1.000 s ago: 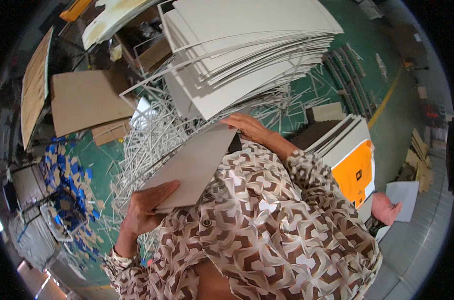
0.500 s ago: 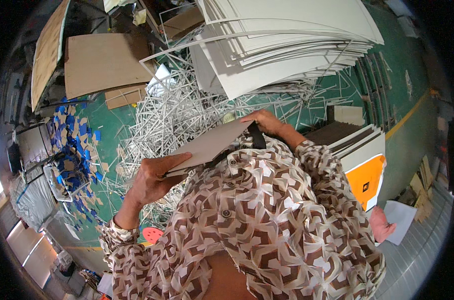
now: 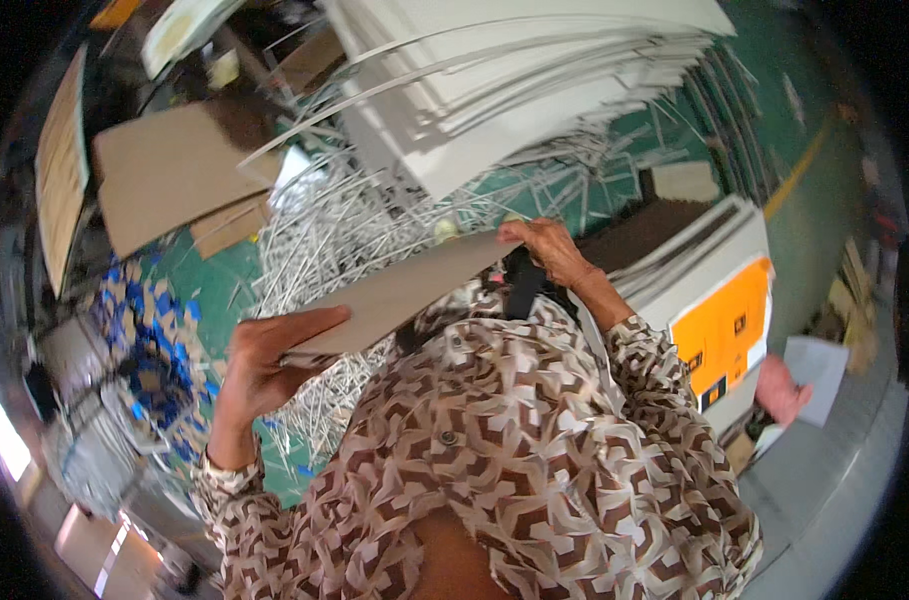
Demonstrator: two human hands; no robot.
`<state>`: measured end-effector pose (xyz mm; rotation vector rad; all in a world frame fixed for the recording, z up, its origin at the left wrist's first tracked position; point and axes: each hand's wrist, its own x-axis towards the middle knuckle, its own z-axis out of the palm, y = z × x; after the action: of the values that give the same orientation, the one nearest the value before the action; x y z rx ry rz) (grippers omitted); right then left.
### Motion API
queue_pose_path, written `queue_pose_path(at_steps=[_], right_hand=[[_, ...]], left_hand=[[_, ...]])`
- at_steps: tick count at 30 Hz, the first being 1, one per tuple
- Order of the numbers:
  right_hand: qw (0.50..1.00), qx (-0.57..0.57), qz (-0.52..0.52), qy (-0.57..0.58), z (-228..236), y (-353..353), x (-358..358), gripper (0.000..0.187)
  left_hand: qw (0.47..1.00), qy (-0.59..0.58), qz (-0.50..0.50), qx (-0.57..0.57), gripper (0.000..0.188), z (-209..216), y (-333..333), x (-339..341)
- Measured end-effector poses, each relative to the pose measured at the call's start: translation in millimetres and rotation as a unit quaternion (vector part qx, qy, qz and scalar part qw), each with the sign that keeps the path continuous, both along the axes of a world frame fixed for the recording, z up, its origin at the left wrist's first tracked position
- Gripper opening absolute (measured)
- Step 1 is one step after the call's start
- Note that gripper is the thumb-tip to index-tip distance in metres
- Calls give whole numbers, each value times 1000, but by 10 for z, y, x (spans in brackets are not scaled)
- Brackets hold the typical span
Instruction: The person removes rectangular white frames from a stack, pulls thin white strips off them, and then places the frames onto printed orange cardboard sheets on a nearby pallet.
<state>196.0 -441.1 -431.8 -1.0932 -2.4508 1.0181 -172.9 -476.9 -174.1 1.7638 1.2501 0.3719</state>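
Holds a grey board (image 3: 404, 290) slantwise in front of the patterned shirt (image 3: 544, 400), with one end in the left grip (image 3: 259, 370) and the other in the right grip (image 3: 554, 255). Pinches the board with the left grip, with the thumb laid on top and fingers curled below. Pinches the far corner with the right grip, just above a black strap (image 3: 524, 285). Cannot tell one layer from several at the left end.

Seems partway through handling: has the board raised and supported at both ends, but not yet set down or let go. Has a wide heap of loose pale strips (image 3: 319, 240) beyond the left grip, perhaps a sign of much already done. Leaves a large stack of pale sheets (image 3: 614, 35) beyond both grips, untouched, so apparently with plenty remaining. Has more pale boards standing to the right of the right grip, with an orange sheet (image 3: 719, 320) against the side, also untouched.
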Motion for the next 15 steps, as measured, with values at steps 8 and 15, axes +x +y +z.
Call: queue_pose_path(at_steps=[8,15], right_hand=[[965,153,-89,-195,1968,100,677,49],[884,336,-169,-278,3074,-280,1452,34]], left_hand=[[975,-163,-72,134,42,-191,369,-67],[922,-198,-309,127,19,51,845,693]])
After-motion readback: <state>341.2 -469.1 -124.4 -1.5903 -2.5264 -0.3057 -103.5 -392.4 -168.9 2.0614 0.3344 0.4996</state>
